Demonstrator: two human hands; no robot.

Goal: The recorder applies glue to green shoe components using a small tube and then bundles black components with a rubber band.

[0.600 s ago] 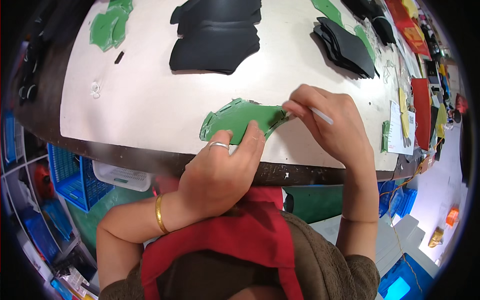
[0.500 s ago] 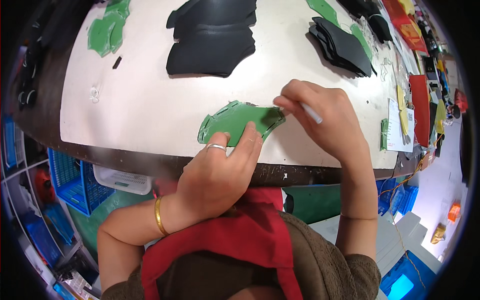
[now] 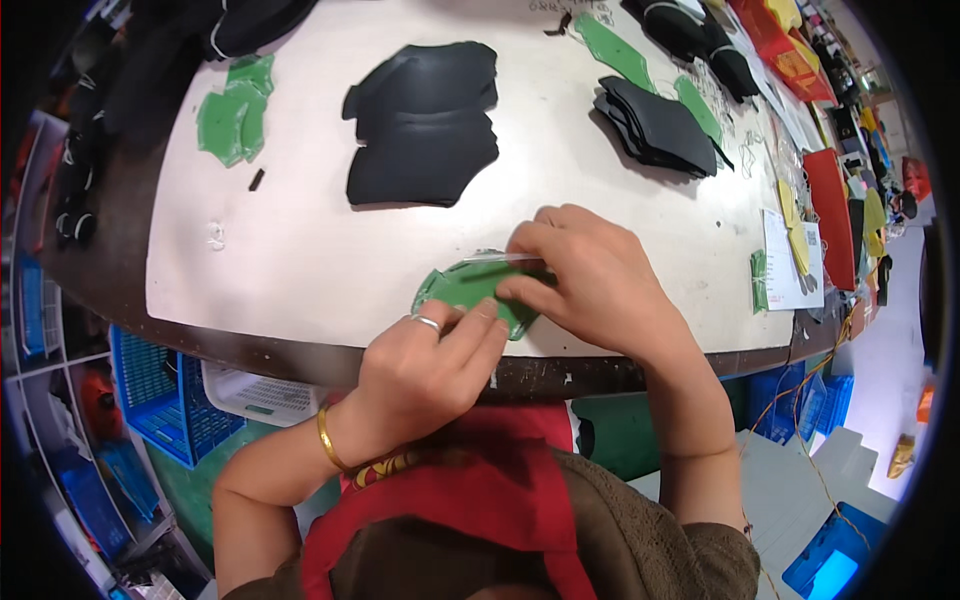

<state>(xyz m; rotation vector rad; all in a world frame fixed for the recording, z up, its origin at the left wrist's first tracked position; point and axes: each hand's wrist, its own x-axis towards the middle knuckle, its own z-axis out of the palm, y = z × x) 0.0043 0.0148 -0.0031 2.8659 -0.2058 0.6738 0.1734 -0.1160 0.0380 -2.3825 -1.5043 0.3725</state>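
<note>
A green curved template (image 3: 462,283) with slots along its edges is on the white board near the board's front edge. Its right part is hidden under my hands. My left hand (image 3: 425,360), with a ring on one finger, holds the template by its near side with bent fingertips. My right hand (image 3: 595,280) is over the template's right end, fingers closed around a slim white pen (image 3: 505,257). The pen lies almost level along the far edge, pointing left. The pen's tip is too blurred to make out. Whether anything lies beneath the template I cannot tell.
Black cut pieces (image 3: 425,165) lie beyond the template. A black stack (image 3: 655,125) stands far right, beside more green templates (image 3: 615,50). Other green templates (image 3: 232,125) are at far left. Papers (image 3: 785,260) line the right side. A blue crate (image 3: 170,400) sits below the table's left edge.
My right hand has moved left and nearer over the template, and the pen has swung to point left. My left hand still holds the template. The whole view has shifted slightly.
</note>
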